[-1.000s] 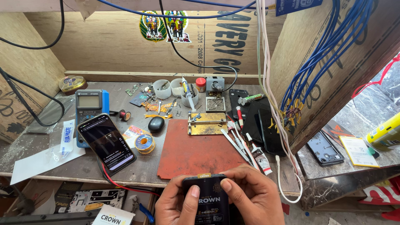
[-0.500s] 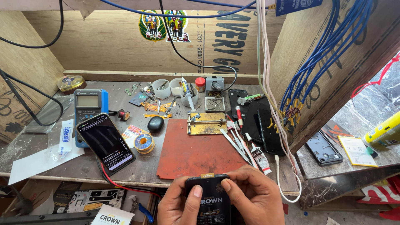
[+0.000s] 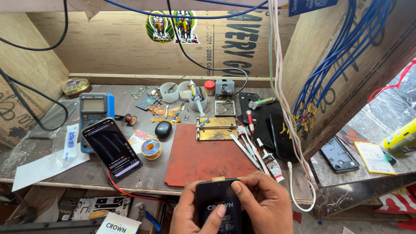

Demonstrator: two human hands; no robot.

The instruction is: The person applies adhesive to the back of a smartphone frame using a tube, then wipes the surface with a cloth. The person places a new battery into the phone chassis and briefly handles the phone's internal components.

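Both my hands hold a flat black rectangular battery (image 3: 219,203) with a small orange tab at its top, at the near edge of the workbench. My left hand (image 3: 190,214) grips its left side, thumb lying across the lower face. My right hand (image 3: 264,206) wraps the right side, its thumb pressing near the top right corner. The battery sits just in front of a red-brown work mat (image 3: 208,154).
A phone (image 3: 112,147) with a lit screen and red cable lies left of the mat, beside a blue multimeter (image 3: 93,112) and solder spool (image 3: 151,148). A brass holding jig (image 3: 216,128), tweezers, tubes, small cups and dark phone parts (image 3: 273,125) crowd the back and right. Blue wires (image 3: 342,56) hang right.
The battery has risen slightly in my hands and my right thumb has shifted toward its top corner. Nothing on the bench moved.
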